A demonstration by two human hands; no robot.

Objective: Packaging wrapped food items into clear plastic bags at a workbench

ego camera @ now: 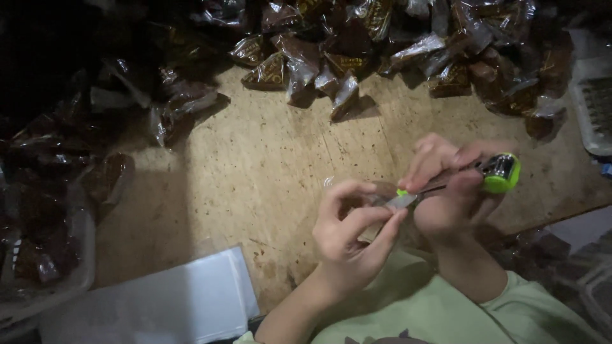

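Note:
My right hand (446,185) grips a small tool with a bright green end (502,173) and a metal strip running out to the left. My left hand (350,232) pinches the tip of that strip (400,201) between thumb and fingers, together with a thin clear wrapper that I can barely make out. Both hands hover over a worn wooden board (268,172), just above my light green sleeves.
Many shiny brown wrapped packets (357,44) are heaped along the far edge and left side. A clear plastic tub (44,255) holds more at the left. A white sheet (185,299) lies near me. A white grid tray (596,105) sits at the right.

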